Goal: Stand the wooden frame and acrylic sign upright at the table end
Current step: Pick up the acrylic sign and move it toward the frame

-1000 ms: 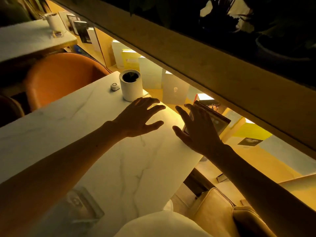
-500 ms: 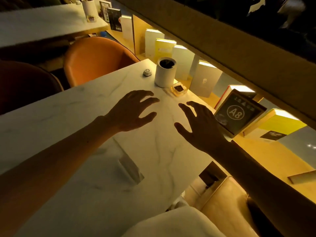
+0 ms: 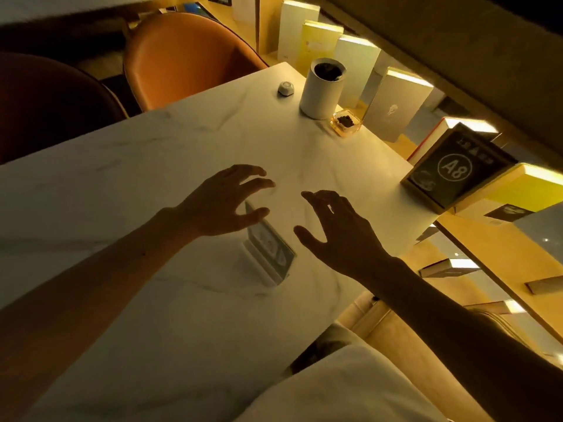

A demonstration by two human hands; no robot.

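The wooden frame (image 3: 455,170), dark-faced with "A8" in a circle, stands upright at the right end of the white marble table (image 3: 152,166). A clear acrylic sign (image 3: 268,249) stands on the table nearer to me, between my hands. My left hand (image 3: 225,202) hovers just above and left of the sign with fingers spread, its thumb over the sign's top edge. Right of the sign my right hand (image 3: 338,229) is also spread and holds nothing.
A white cylinder cup (image 3: 323,89), a small white round device (image 3: 286,88) and a small amber dish (image 3: 345,123) sit at the far end. Books stand on a lit shelf (image 3: 390,108) beyond the table. An orange chair (image 3: 182,59) is at the far side.
Both hands drew back from the wooden frame at the table end toward me. They now flank the acrylic sign, which has come into view between them.
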